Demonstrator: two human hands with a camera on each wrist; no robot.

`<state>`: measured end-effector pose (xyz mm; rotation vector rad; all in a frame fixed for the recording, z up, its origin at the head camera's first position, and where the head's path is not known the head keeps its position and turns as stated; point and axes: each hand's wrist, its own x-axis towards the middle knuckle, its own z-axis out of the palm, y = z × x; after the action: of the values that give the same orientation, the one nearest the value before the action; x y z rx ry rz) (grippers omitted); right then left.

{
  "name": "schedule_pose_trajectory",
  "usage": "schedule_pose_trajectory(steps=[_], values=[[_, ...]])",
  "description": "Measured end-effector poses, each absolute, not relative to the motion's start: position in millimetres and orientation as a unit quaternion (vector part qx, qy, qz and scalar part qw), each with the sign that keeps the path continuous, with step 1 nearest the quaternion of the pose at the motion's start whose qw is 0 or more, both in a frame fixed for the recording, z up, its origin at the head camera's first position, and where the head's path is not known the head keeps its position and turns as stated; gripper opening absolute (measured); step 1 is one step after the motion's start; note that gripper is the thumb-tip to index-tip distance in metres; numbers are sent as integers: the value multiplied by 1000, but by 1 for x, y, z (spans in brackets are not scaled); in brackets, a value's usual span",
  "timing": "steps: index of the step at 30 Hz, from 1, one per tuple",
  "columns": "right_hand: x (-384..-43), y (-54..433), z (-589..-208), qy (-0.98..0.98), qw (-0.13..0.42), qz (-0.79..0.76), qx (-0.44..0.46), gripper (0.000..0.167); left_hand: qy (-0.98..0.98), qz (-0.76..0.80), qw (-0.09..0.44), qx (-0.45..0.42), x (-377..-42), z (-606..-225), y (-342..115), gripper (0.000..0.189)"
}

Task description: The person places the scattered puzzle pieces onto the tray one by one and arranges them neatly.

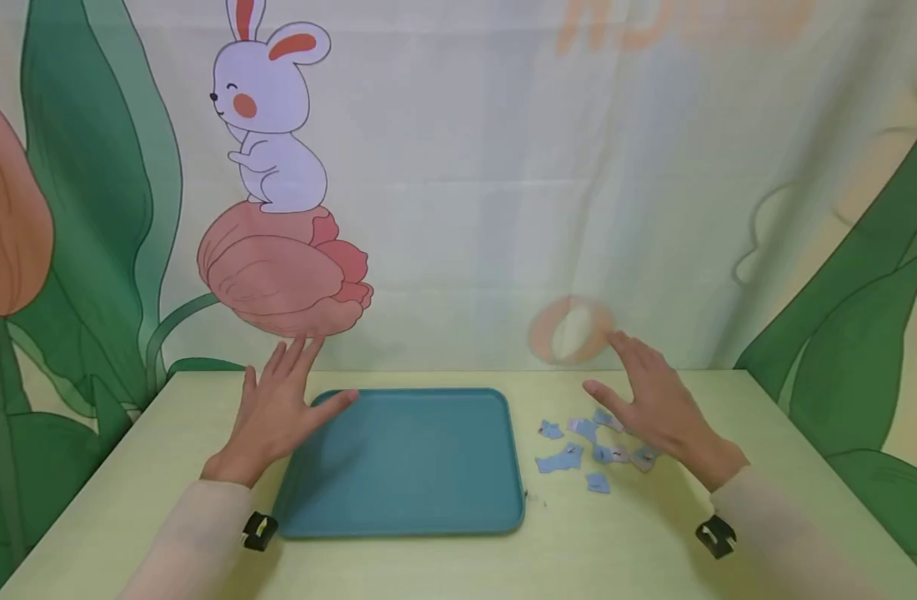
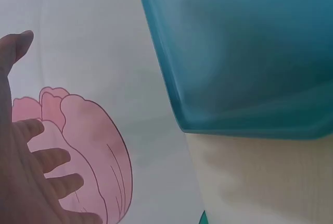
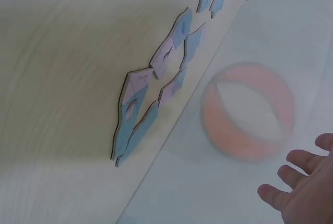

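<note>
Over the left edge of a teal tray hovers my left hand, fingers spread and holding nothing. The tray lies flat on the table; its corner fills much of the left wrist view. My right hand is raised above the right side of the table, fingers extended, nothing in its grasp. Below and left of it lie several flat blue and pinkish jigsaw pieces, loose on the tabletop. The right wrist view shows the pieces close up, with the fingers apart from them.
The pale yellow-green table meets a hanging cloth at its back edge. The cloth is printed with a white rabbit, tulips and green leaves. Small dark specks lie beside the tray's lower right corner.
</note>
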<state>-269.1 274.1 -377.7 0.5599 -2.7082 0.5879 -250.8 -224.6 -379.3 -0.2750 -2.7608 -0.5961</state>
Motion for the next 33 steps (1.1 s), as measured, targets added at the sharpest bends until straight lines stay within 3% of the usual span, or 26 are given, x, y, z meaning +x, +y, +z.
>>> schedule_pose_trajectory(steps=[19,33], values=[[-268,303,-376,-942,90,273,176,84,-935,-337,92,-57,-238,-397,-246,98],[-272,324,-386,-935,63,305,170,76,-878,-466,90,-56,-240,-426,-263,77]])
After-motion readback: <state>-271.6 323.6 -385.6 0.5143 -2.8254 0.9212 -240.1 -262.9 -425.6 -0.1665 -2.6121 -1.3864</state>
